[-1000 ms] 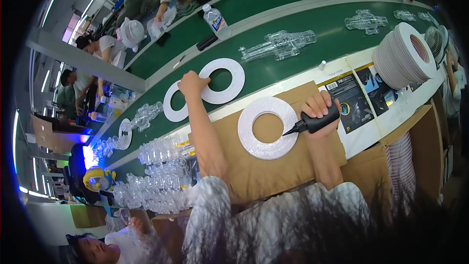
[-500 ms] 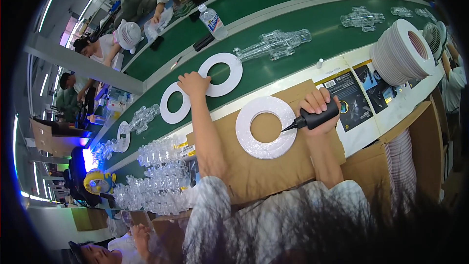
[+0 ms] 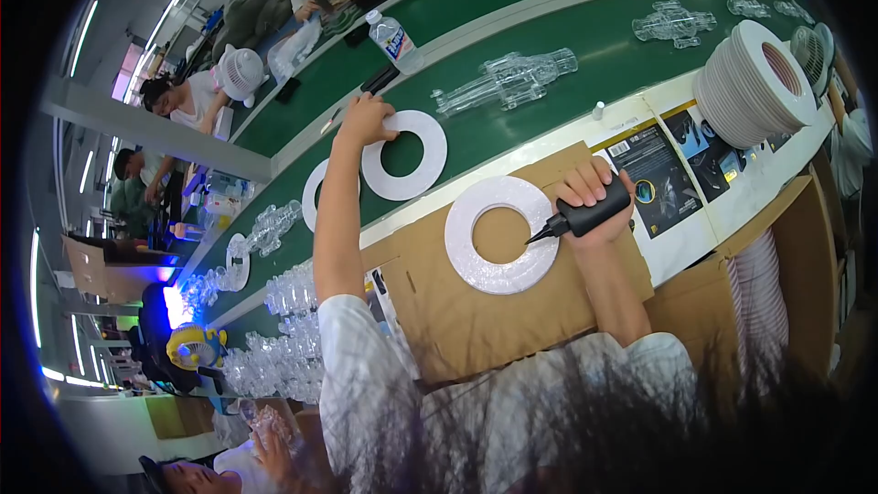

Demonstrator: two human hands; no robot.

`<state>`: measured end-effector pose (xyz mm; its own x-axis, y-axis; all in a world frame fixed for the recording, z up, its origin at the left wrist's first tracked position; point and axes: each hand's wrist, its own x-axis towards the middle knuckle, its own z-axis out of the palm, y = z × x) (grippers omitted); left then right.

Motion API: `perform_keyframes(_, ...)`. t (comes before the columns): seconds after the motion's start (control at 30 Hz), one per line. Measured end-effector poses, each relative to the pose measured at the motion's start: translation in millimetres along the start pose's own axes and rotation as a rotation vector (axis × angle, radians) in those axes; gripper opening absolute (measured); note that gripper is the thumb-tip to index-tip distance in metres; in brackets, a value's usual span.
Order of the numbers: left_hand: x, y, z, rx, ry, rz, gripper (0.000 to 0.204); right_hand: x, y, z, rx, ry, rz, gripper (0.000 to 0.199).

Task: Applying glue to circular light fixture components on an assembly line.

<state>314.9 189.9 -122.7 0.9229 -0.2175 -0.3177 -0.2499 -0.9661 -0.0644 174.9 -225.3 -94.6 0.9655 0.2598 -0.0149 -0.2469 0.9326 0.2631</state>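
Observation:
My right hand (image 3: 593,201) is wrapped round a black squeeze bottle (image 3: 594,212). Its pointed nozzle tip hangs over the hole of a glossy white ring (image 3: 465,261), which lies flat on brown cardboard (image 3: 457,329). Out over the green belt, my left hand (image 3: 366,119) grips the upper-left edge of a second white ring (image 3: 425,174), with the thumb on its face; the curled fingers partly hide that edge. Behind my left forearm, another white ring (image 3: 311,197) is partly covered. A clear plastic part (image 3: 508,82) lies to the right of the gripped ring.
A stack of white rings (image 3: 745,91) stands at the right on the white ledge, beside printed dark sheets (image 3: 654,178). Several clear plastic parts (image 3: 283,348) crowd the left. A drink bottle (image 3: 393,41) stands beyond the green belt (image 3: 585,82). Other people work across and at left.
My left hand has moved from between the two rings on the belt to the far edge of the right one. That ring has shifted slightly nearer. The squeeze bottle stays over the cardboard's ring.

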Motion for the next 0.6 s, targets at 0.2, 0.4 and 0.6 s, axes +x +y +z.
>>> perform_keyframes(0.2, 16.7, -6.0, -7.6, 0.153, 0.008, 0.214, 0.046, 0.0, 1.3, -2.7, 0.001, 0.004, 0.018, 0.026)
perform_keyframes(0.4, 6.8, -0.2, -9.2, 0.119, 0.053, 0.26, 0.043, -1.4, -2.7, -5.9, 0.032, -0.003, 0.018, 0.026)
perform_keyframes(0.6, -37.9, 34.1, -49.1, -0.157, 0.059, -0.406, 0.029, 0.3, -14.8, -7.5, -0.048, -0.01, -0.056, 0.026)
